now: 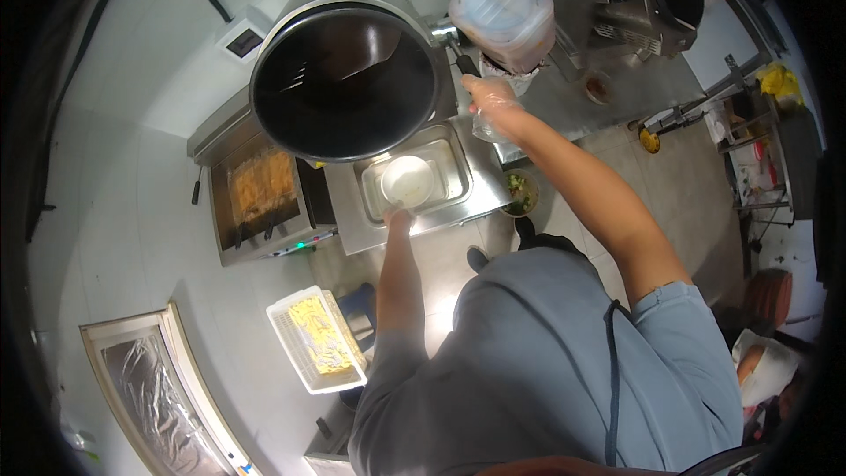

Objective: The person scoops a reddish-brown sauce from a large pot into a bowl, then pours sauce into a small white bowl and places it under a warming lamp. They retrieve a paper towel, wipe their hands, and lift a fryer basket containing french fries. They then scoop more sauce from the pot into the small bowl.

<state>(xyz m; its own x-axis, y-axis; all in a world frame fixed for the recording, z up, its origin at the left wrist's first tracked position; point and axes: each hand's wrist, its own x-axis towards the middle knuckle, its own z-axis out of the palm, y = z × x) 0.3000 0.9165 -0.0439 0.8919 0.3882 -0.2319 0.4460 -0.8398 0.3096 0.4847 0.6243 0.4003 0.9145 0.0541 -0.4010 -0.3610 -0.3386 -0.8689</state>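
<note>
My left hand grips the near rim of a white bowl. The bowl sits within a rectangular stainless steel pan set into a metal counter. Up and to the right, my right hand wears a clear plastic glove. Its fingers are closed around the black handle of a utensil with a metal shaft. The utensil's far end is hard to make out beside a large round vessel. Just beyond that hand stands a translucent plastic tub with a whitish lid.
The large round vessel, dark and glossy on top, looms over the counter's back. Left is a fryer with golden food. A white plastic basket holds yellow pieces. A bin with green scraps stands near my feet.
</note>
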